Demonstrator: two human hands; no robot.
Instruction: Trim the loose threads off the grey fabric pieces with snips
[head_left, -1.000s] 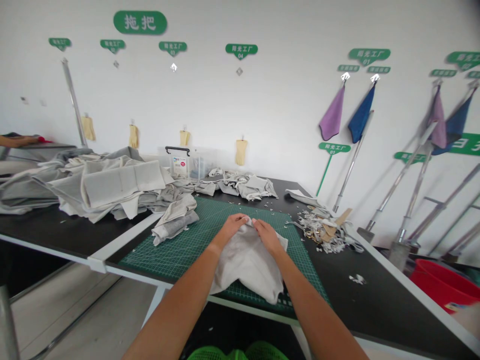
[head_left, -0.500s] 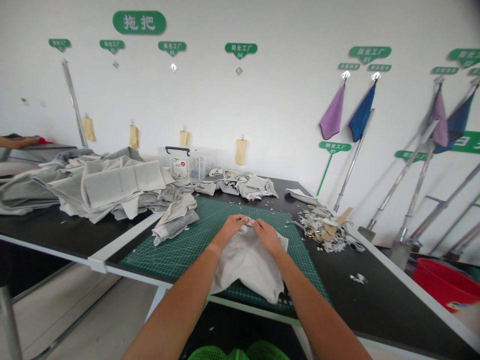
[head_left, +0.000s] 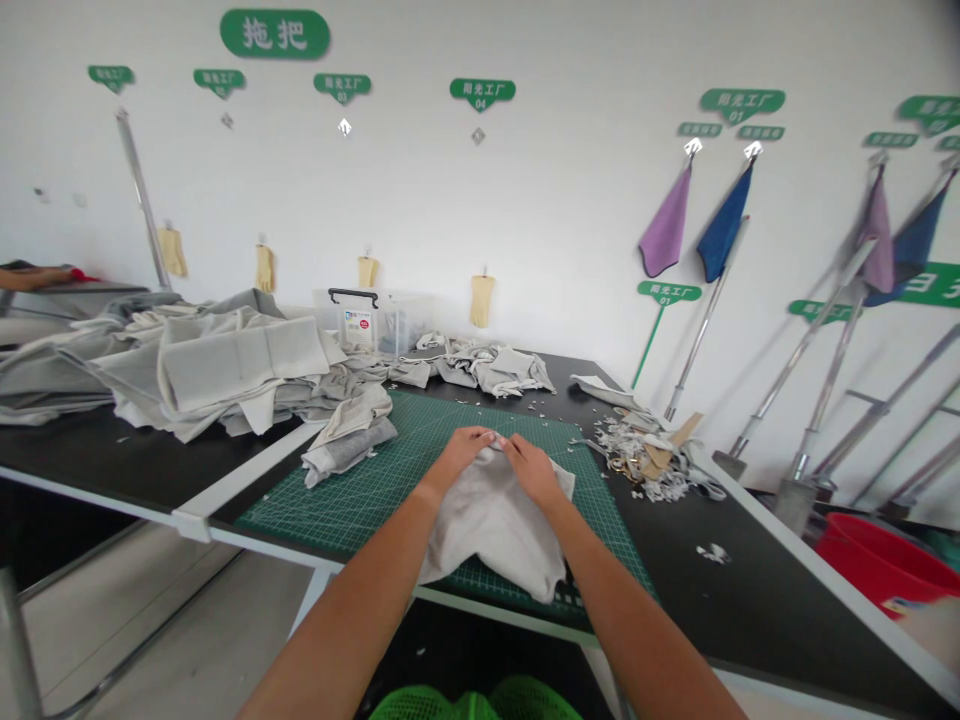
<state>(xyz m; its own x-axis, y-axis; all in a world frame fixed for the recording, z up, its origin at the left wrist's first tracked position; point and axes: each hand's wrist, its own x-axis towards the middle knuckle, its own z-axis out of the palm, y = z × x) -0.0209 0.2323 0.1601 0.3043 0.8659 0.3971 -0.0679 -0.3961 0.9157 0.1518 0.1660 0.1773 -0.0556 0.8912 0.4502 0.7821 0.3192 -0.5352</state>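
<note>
With my left hand [head_left: 465,450] and right hand [head_left: 529,465] pinching the top edge of the grey cloth [head_left: 495,520], which hangs between my forearms over the green mat [head_left: 352,510], I'd do well to keep both grips close and the fold even.

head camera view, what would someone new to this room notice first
Probably the two hands, left and right, pinching a pale grey cloth over the green cutting mat. Next might come the big heap of grey fabric on the table's left side. On the white wall, a purple cloth and a blue cloth hang right of centre.
</note>
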